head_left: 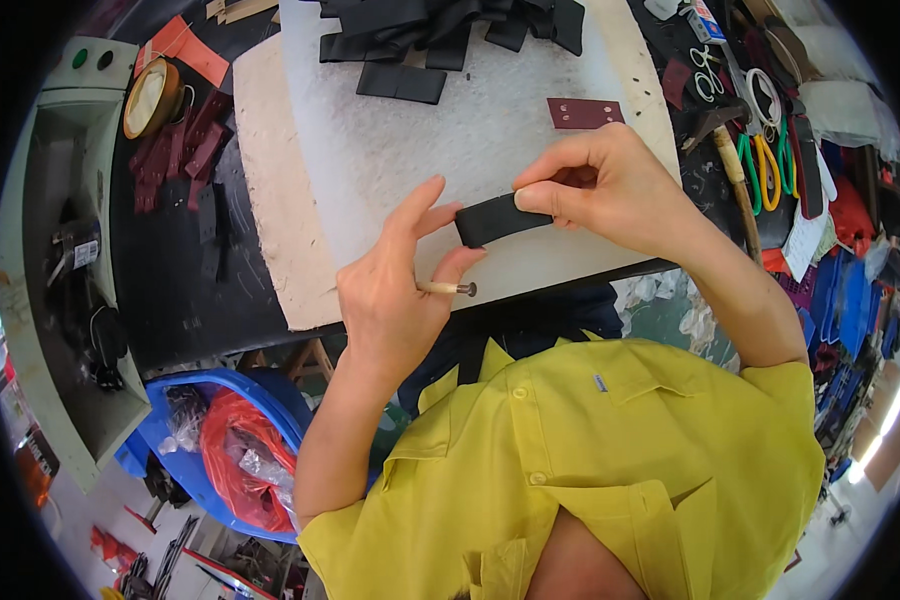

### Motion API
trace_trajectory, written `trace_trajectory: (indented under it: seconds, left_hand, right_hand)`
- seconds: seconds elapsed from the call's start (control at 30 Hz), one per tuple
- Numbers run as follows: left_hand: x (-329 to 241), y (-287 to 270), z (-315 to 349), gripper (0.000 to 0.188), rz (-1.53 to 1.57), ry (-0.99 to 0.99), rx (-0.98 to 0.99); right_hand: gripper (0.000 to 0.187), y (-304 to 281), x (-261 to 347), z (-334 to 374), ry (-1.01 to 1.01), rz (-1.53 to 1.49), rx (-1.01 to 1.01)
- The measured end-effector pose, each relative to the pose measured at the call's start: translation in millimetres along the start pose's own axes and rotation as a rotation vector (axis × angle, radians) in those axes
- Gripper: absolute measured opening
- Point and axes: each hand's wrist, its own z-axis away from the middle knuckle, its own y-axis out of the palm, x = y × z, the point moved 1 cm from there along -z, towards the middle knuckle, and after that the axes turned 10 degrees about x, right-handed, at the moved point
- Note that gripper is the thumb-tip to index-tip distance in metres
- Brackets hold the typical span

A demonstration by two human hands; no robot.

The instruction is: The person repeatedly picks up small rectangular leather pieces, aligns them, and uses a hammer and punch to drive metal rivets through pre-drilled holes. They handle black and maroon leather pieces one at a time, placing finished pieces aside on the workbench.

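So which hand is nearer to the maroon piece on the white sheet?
Right. The right hand is just below the maroon piece in the picture; the left hand is farther off, lower and to the left.

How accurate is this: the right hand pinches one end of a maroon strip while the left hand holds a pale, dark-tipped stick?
The colour is wrong: the head view shows a black strip. The right hand does pinch one end, and the left hand holds the pale, dark-tipped stick.
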Motion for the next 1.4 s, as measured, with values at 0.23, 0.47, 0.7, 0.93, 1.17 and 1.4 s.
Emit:
trace_trajectory:
  seconds: [0.23, 0.47, 0.7, 0.93, 1.17, 1.4]
  left_hand:
    - [2, -1, 4, 0.062, 0.092, -0.009, -0.018]
    - [2, -1, 2, 0.027, -0.019, 0.116, 0.051]
    - [-3, -6, -2, 0.024, -0.05, 0.101, 0.111]
    - [-2, -5, -4, 0.023, -0.052, 0.119, 0.118]
    - [-3, -4, -1, 0.022, -0.064, 0.119, 0.082]
    - [-5, -5, -2, 0.021, -0.048, 0.107, 0.075]
  right_hand:
    - [0.017, 4, -1, -4, -0.034, 0.137, -0.016]
    - [0.015, 9, 3, 0, -0.181, 0.457, -0.074]
    - [0.027, 1, -10, 13, -0.622, 0.605, -0.214]
    - [0.027, 8, -19, 18, -0.579, 0.563, -0.169]
    - [0.021, -34, -36, 10, -0.459, 0.984, -0.723]
    - [0.009, -34, -21, 13, -0.432, 0.472, -0.605]
